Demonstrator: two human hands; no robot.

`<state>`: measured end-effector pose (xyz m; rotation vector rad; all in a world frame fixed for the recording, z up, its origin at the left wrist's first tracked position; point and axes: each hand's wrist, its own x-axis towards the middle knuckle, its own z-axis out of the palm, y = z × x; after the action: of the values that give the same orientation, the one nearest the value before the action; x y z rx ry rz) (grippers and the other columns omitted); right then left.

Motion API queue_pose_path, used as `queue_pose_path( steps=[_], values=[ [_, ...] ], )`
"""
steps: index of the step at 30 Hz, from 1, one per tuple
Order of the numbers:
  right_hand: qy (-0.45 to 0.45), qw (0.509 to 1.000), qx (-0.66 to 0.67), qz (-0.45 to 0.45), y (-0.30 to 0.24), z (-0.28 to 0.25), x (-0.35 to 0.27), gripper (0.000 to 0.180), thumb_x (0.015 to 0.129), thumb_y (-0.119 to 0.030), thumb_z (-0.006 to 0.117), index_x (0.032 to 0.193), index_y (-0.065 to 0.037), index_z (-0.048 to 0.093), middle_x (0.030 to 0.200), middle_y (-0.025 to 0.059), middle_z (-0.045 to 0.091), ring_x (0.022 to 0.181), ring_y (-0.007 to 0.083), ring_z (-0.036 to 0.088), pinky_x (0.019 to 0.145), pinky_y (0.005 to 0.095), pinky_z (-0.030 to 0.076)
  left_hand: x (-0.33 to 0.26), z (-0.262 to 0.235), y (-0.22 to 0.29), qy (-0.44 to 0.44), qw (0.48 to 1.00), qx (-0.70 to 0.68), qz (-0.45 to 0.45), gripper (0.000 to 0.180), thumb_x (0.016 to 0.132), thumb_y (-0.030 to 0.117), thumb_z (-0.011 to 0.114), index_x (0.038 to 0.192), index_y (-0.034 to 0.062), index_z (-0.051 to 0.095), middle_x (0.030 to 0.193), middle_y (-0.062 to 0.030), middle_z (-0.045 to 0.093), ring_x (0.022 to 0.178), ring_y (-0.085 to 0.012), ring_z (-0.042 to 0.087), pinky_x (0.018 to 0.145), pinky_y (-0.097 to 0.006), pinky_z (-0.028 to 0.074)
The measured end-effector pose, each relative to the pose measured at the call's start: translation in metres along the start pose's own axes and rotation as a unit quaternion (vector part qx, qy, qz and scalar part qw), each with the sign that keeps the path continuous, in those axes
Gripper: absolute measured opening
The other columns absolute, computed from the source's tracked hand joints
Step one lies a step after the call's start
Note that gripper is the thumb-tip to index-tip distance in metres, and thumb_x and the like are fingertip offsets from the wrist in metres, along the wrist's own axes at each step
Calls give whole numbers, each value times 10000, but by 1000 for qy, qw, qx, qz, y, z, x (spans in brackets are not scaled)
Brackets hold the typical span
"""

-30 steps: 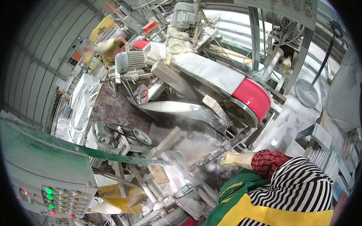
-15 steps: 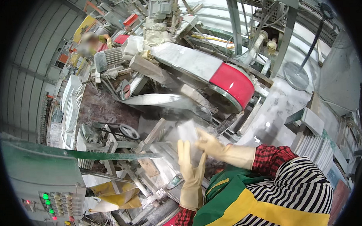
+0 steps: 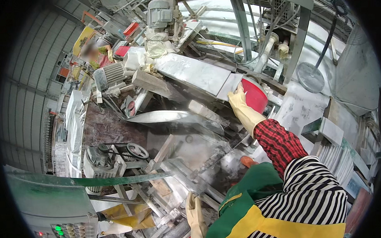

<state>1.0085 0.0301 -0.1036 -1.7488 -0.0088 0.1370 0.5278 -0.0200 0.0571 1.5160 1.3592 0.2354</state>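
My right hand (image 3: 240, 99), in a cream rubber glove, reaches out over the conveyor. It grips the edge of a flat white tile (image 3: 229, 86). The tile lies at the end of the red conveyor belt (image 3: 254, 96), touching or close to the row of white slabs (image 3: 191, 73) behind it. Low in the view, my left hand (image 3: 194, 215) wears the same kind of glove. Its fingers are loosely bent, apart from anything, and nothing shows in them. Beside it is the pale, dusty machine frame (image 3: 175, 170).
A green arm (image 3: 96, 181) and a control box with lit buttons (image 3: 68, 234) stand at left. Belt-driven wheels (image 3: 137, 150) sit mid-left. Stacked white tiles (image 3: 332, 160) are at right, near a round plate on a stand (image 3: 310, 78). Another person (image 3: 98, 56) is far back left.
My right hand has carried the white tile forward and right, from between both hands onto the red belt. The left hand has dropped back toward my body.
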Motion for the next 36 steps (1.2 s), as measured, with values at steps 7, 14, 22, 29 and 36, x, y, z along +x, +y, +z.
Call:
queue_pose_path(
  steps=[7, 14, 22, 29, 36],
  values=[
    [-96, 977, -174, 80, -41, -10, -9, 895, 827, -293, 574, 1530, -19, 91, 1133, 354, 607, 1071, 451, 619, 949, 476, 475, -10, -6, -16, 91, 990, -109, -13, 488, 994, 146, 553, 1449, 54, 401, 1438, -109, 470, 1330, -202, 440, 1120, -324, 329],
    [-25, 996, 8, -86, -32, -54, -4, 543, 808, -106, 608, 1318, -9, 452, 1036, 179, 665, 912, 281, 666, 755, 371, 528, -6, -26, -58, 106, 987, -119, -8, 480, 984, 120, 560, 1434, 25, 423, 1371, -129, 532, 1242, -199, 516, 1052, -313, 400],
    [-196, 903, 354, 147, -46, -60, -27, 480, 940, -22, 507, 1414, -19, 431, 1337, 123, 569, 1097, 194, 596, 927, 321, 497, -19, -94, -154, 223, 963, -150, -20, 436, 960, 99, 600, 1371, -1, 495, 1375, -137, 540, 1256, -201, 513, 1074, -304, 390],
    [-391, 906, 143, 70, 42, -114, -127, 491, 938, -155, 584, 1400, -30, 474, 1143, 109, 657, 937, 152, 622, 843, 286, 496, -67, -185, -209, 381, 919, -100, 3, 494, 1000, 239, 546, 1440, 64, 403, 1479, -140, 400, 1340, -256, 402, 1122, -373, 314],
    [-510, 783, -355, -4, 125, -217, -127, 475, 849, -218, 607, 1267, 6, 582, 1060, 210, 673, 913, 261, 661, 802, 336, 517, -110, -227, -307, 519, 754, 360, -181, 574, 979, 482, 470, 1355, 51, 514, 1408, -225, 479, 1328, -385, 412, 1103, -456, 335]
  ],
)
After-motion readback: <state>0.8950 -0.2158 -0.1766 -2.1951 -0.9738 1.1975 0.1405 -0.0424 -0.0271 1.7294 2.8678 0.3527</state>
